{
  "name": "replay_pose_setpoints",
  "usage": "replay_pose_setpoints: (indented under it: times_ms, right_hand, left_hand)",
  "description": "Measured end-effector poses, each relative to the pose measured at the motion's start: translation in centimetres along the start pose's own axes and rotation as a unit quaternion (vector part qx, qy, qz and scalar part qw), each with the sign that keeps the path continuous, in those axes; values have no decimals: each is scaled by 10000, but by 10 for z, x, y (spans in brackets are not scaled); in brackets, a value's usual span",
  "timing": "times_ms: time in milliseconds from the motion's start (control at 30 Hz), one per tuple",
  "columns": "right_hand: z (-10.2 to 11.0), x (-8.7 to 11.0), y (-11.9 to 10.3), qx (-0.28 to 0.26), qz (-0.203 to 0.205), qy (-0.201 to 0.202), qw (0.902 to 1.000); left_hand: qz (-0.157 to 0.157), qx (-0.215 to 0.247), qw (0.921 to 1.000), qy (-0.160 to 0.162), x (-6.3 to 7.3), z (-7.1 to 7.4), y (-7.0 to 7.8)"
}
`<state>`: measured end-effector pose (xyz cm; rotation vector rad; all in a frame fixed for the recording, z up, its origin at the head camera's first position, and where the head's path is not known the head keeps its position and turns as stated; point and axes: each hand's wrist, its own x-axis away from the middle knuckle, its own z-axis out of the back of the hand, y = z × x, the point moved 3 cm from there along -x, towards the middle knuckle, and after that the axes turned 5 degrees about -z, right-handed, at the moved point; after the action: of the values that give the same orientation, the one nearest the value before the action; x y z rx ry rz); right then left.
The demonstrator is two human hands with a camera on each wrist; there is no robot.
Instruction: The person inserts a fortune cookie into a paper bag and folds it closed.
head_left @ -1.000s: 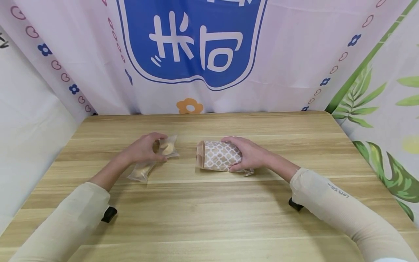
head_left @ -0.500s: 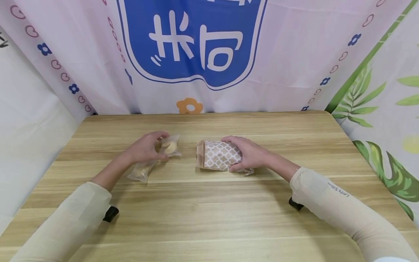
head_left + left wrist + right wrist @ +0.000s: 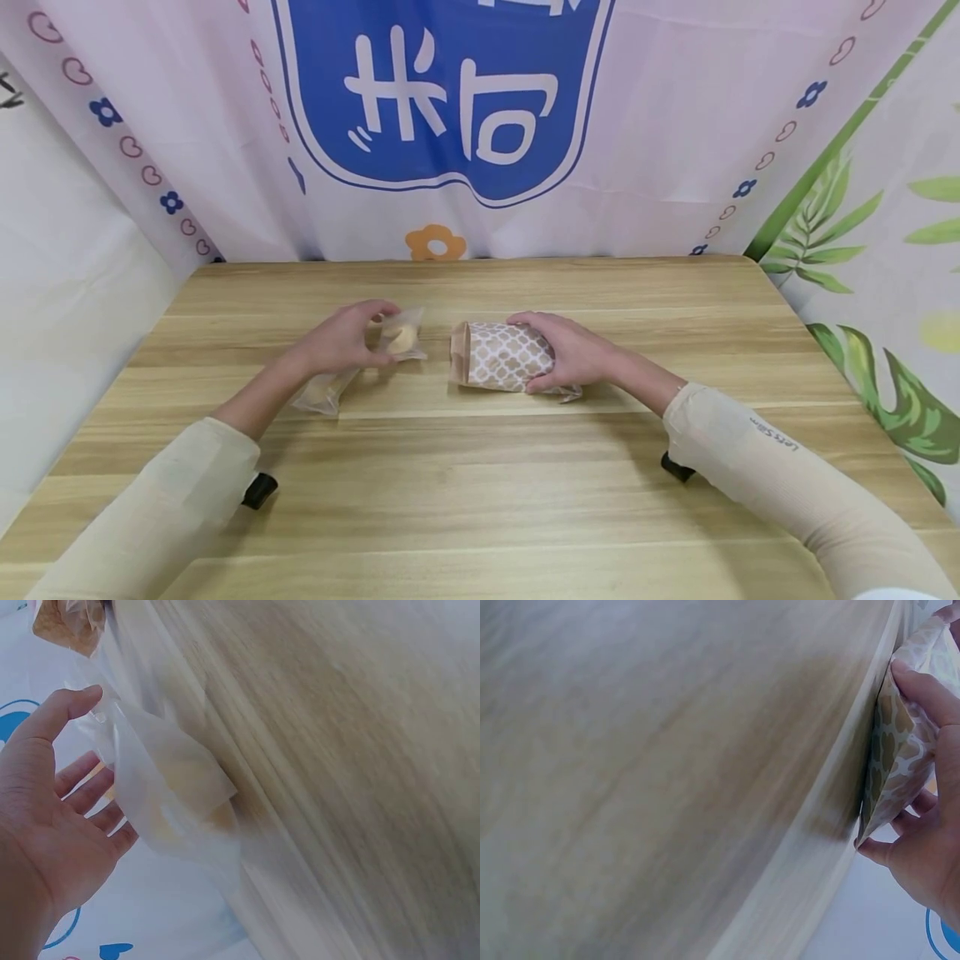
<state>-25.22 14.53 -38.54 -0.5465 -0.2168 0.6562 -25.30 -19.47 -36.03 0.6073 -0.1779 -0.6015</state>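
Note:
My left hand (image 3: pixel 351 337) pinches a small clear packet (image 3: pixel 403 335) with a pale yellow piece inside, its thumb at the near side and fingers at the far side. A second clear packet (image 3: pixel 324 393) lies on the table under the left wrist, partly hidden by it. In the left wrist view, clear plastic (image 3: pixel 176 791) overlaps the fingertips of the left hand. My right hand (image 3: pixel 570 354) grips the back half of a brown paper bag (image 3: pixel 502 357) with a white lattice print. The bag lies on its side, its open end facing the left hand's packet, a small gap between them.
Wood-grain table (image 3: pixel 465 500) spreads under both hands. A printed curtain (image 3: pixel 660 150) with a blue sign hangs right behind the table's far edge. Black wrist straps (image 3: pixel 259 490) show beneath the sleeved forearms.
The left hand has moved slightly to the right with its packet, bringing it nearer the paper bag's mouth. The right hand and the bag stay where they were.

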Motion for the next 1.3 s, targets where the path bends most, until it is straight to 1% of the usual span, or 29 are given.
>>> replay_pose_setpoints:
  times_ms: [333,633,1033,1300]
  right_hand:
    - [0,-2,0,161,-18,52,9999]
    - [0,-3,0,311,-54,41,9995]
    - [0,-2,0,256,-121,20,9996]
    - [-1,-3,0,174,-106,-14,9998]
  left_hand:
    - [-218,-141,9997,16,-2,-2,8]
    - [-350,-108,9993,4,-5,-5,17]
    - [-435,-69,9990,36,-10,-11,25]
    - [-573,-193,9982,-3,-12,-13,29]
